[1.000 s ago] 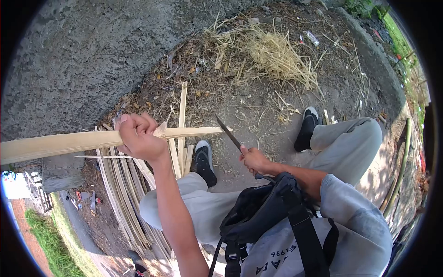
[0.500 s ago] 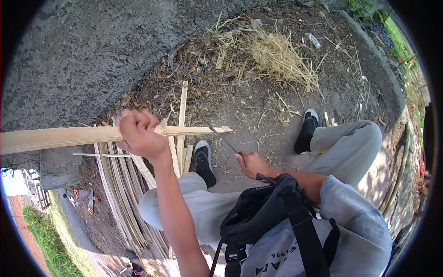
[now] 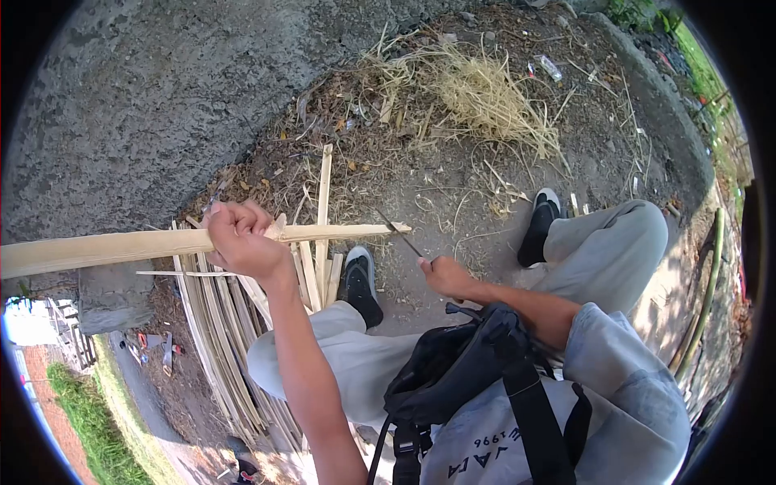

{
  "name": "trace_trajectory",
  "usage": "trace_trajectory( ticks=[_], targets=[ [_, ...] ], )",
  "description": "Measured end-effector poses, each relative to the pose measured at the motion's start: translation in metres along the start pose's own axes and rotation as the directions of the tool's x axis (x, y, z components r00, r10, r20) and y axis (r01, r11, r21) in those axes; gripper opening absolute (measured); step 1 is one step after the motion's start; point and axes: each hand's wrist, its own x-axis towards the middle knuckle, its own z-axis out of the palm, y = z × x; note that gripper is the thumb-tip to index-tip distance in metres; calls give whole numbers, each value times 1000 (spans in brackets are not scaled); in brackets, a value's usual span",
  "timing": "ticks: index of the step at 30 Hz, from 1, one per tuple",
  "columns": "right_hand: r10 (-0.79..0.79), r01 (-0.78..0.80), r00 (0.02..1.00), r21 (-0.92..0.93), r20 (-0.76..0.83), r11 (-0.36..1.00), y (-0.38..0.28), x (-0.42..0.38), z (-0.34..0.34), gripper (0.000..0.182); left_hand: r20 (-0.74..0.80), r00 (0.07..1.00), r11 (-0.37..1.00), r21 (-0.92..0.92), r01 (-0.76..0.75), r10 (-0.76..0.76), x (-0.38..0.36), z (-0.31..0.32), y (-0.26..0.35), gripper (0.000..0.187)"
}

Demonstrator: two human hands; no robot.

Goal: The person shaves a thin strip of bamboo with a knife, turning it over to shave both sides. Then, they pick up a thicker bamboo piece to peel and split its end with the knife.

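Note:
A long pale bamboo strip (image 3: 105,249) runs level from the left edge to a narrow tip. My left hand (image 3: 246,238) is closed around it, with a raised, split piece (image 3: 277,229) just past the fingers. My right hand (image 3: 446,277) grips a knife (image 3: 406,240); the handle is mostly hidden in the fist. Its dark, thin blade slants up and left and overlaps the strip's narrow tip in this view. Below my left forearm lies a bundle of bamboo strips (image 3: 218,339) on the ground, with shorter pieces (image 3: 325,186) near my foot.
A heap of fine shavings (image 3: 485,97) lies ahead on the littered ground, near a clear plastic bottle (image 3: 550,68). A rough concrete surface (image 3: 162,105) fills the upper left. Tools (image 3: 168,354) lie at far left. A black bag (image 3: 461,364) hangs at my waist.
The knife and my right hand have shifted slightly right along the strip's tip. The strip's left end sits a little lower, and the whole view has shifted slightly.

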Motion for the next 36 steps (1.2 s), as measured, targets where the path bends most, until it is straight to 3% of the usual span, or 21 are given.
trace_trajectory(
  ticks=[1,4,7,10,12,13,16,19,22,24,27,30,33,36],
  targets=[
    [67,-72,995,68,71,995,-11,0,-9,71,7,1000,1000,-12,13,-13,2,2,0,32],
    [-13,15,1000,152,-13,988,19,17,15,74,11,1000,1000,-10,17,-17,4,1,0,31],
    [185,-261,959,421,212,869,21,17,2,69,8,1000,1000,-8,19,-19,3,4,2,33],
    [138,-313,932,553,335,772,17,25,-6,60,-27,999,1000,-9,20,-20,10,1,-2,35],
    [-51,20,993,268,109,963,-5,12,-10,57,-35,999,1000,14,9,-9,11,4,-2,36],
    [-172,169,985,84,31,982,-20,-1,-11,56,-42,999,999,32,10,-9,9,4,-1,37],
    [-414,415,907,-8,-81,910,-63,-45,-26,49,-46,999,1000,9,23,-22,8,2,-3,37],
    [-538,559,822,84,-187,825,-65,-53,-23,43,-50,999,1000,9,11,-10,4,6,1,37],
    [-212,195,971,-147,-112,970,22,8,26,44,-44,999,999,-46,-30,28,-1,7,0,38],
    [-181,174,983,-421,24,890,110,47,44,51,12,996,993,-71,-91,92,2,-1,-7,38],
    [247,-234,953,-89,174,968,41,15,0,59,-11,998,997,-44,-63,62,0,6,1,38],
    [91,-92,995,-40,-36,995,26,20,20,62,-13,999,998,-44,-40,39,-2,4,-2,37],
    [-151,140,967,-67,-204,988,15,12,24,61,3,999,998,-43,-43,43,-1,1,-1,37],
    [-188,191,972,9,-141,981,-13,-2,10,57,32,999,998,-65,-24,26,-1,-4,0,37]
  ],
)
